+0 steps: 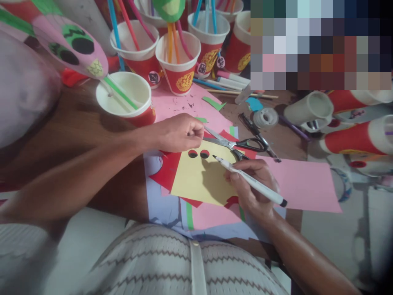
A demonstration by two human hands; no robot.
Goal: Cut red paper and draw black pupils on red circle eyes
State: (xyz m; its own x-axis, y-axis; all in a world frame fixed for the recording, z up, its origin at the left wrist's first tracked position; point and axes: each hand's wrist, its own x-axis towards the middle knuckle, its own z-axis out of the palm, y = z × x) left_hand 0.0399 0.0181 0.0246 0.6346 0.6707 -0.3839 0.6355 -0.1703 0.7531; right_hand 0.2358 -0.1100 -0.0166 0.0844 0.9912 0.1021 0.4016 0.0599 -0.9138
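My right hand (256,186) grips a white marker pen (250,181), its dark tip pointing left just above a sheet of yellow paper (187,180). Two small round pieces, red above and black below, lie side by side on that sheet: a left disc (193,154) and a right disc (204,154). Above them my left hand (181,132) is closed with curled fingers, and whatever it may hold is hidden. Scissors (229,144) with black handles lie with blades apart, their tips beside my left fingers. Red paper (167,174) shows under the yellow sheet.
A white-and-red paper cup (123,112) with a pink-and-green paper figure (80,45) stands at left. Several cups with coloured straws line the back, including one cup (178,73). Pink paper (303,184), a black pen (258,133) and a clear small jar (265,119) lie right.
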